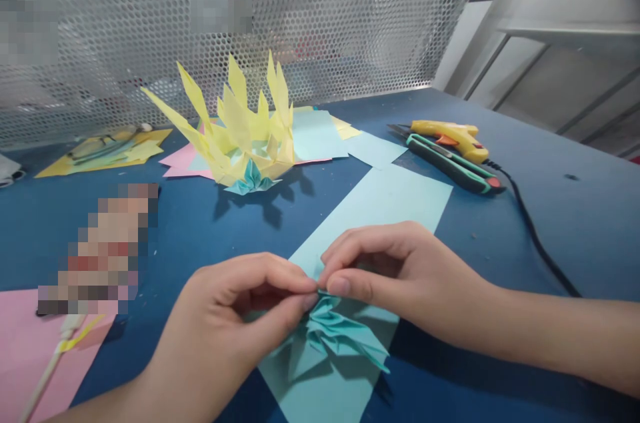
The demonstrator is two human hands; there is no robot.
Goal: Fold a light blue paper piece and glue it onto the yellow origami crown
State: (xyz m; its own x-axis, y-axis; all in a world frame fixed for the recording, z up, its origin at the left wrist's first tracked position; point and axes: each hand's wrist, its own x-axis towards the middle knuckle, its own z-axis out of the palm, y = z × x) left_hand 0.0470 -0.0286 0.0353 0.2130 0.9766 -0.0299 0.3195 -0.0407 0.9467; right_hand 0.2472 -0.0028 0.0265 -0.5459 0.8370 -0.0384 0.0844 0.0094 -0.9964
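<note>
A pleated teal paper origami piece (pixel 340 329) hangs between my hands over a long light-blue paper sheet (pixel 395 199). My left hand (pixel 240 316) pinches its top edge between thumb and forefinger. Right beside it, my right hand (pixel 390 269) pinches the same edge, the fingertips of both hands nearly touching. My fingers hide the pinched part. Beyond them stands a yellow folded-paper crown (pixel 240 123) with tall pointed spikes. A teal folded piece (pixel 253 179) sits at its front.
To the right lie a yellow glue gun (pixel 453 136) with a black cord and a green-black utility knife (pixel 453 166). A blurred-out phone-like object (pixel 100 249) with a white cable lies left, by pink paper (pixel 45 356). A perforated metal screen (pixel 320 29) borders the back.
</note>
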